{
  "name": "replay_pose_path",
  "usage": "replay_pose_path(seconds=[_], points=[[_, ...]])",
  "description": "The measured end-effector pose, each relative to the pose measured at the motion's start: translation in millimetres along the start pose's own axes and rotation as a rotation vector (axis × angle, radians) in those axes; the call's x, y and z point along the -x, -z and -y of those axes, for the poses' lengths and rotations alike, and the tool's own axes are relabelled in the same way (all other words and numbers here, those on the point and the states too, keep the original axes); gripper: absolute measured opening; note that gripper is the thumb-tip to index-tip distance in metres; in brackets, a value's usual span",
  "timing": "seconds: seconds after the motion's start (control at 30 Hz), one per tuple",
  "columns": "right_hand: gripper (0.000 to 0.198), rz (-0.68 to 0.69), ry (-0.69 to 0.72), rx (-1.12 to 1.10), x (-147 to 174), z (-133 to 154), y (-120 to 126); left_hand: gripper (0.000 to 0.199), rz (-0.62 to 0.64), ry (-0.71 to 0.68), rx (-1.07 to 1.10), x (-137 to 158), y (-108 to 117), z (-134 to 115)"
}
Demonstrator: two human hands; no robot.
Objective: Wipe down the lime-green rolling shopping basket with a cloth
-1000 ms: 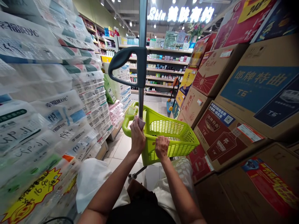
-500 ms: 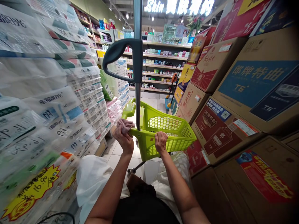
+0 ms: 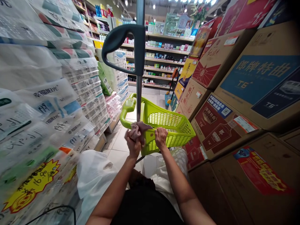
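Note:
A lime-green shopping basket (image 3: 173,120) with perforated sides stands in front of me, joined to a metal pole (image 3: 139,100) with a dark grey loop handle (image 3: 124,50). My left hand (image 3: 134,144) is closed on a pinkish-grey cloth (image 3: 138,129), which lies bunched against the basket's near corner at the foot of the pole. Part of the cloth spreads along the rim toward the right hand. Gripping the basket's near rim is my right hand (image 3: 161,137), its fingers curled over the edge. The inside of the basket shows only in part through the holes.
Plastic-wrapped paper packs (image 3: 77,81) rise in stacks on the left. Cardboard boxes (image 3: 243,125) are piled close on the right. Ahead, beyond the tiled floor (image 3: 150,90), stand shelves of small goods (image 3: 159,59), with a blue and orange wheeled item (image 3: 169,97) beside the boxes.
My left hand has slid the cloth rightward along the basket's rim, from the green side handle to the pole's foot. My right hand keeps its hold. The view has tipped slightly downward.

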State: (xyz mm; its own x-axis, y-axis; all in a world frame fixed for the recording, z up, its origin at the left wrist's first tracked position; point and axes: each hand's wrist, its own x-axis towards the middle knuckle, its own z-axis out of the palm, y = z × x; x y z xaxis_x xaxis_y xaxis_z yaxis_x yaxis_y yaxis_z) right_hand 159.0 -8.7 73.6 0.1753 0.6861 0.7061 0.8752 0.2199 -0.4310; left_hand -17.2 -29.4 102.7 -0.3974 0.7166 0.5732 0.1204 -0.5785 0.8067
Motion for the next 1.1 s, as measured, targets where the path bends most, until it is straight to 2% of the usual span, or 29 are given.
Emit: replay_pose_path(seconds=[0.07,0.2,0.3,0.4,0.5,0.6,0.67,0.77,0.83,0.9,1.1], points=[[0.027,0.001,-0.012,-0.003,0.8,0.5,0.5,0.053,-0.060,0.196,0.164,-14.7,10.8,-12.9],[0.026,-0.006,-0.030,-0.012,2.2,1.7,0.2,0.054,0.108,0.496,0.510,-31.5,33.0,-37.9],[0.030,-0.006,-0.022,-0.016,3.1,1.8,0.0,0.056,0.248,0.579,0.618,-31.9,42.7,-50.8],[0.033,-0.009,-0.011,-0.001,3.8,1.1,0.0,0.050,0.324,0.599,0.586,-29.0,42.7,-57.9],[0.034,-0.025,0.003,0.003,4.2,-0.1,0.1,0.047,0.235,0.470,0.442,-31.1,36.6,-57.5],[0.033,-0.029,0.010,-0.002,4.3,-0.8,0.0,0.048,0.037,0.255,0.189,-36.7,31.1,-47.0],[0.033,-0.022,0.005,-0.001,4.3,-0.7,-0.1,0.051,-0.039,0.104,-0.005,-36.1,28.1,-34.5],[0.032,-0.015,-0.008,0.006,4.3,-0.1,-0.2,0.053,0.020,-0.090,-0.200,-22.7,22.0,-12.0],[0.032,-0.015,-0.014,0.003,4.3,0.3,-0.1,0.042,0.097,-0.137,-0.233,-11.2,17.8,1.4],[0.030,-0.015,-0.011,-0.005,4.1,0.3,0.1,0.032,0.117,-0.153,-0.236,-7.0,15.6,10.0],[0.030,-0.005,-0.007,-0.044,-0.8,-0.1,3.2,0.040,-0.158,-0.283,-0.253,-35.7,18.8,14.1]])
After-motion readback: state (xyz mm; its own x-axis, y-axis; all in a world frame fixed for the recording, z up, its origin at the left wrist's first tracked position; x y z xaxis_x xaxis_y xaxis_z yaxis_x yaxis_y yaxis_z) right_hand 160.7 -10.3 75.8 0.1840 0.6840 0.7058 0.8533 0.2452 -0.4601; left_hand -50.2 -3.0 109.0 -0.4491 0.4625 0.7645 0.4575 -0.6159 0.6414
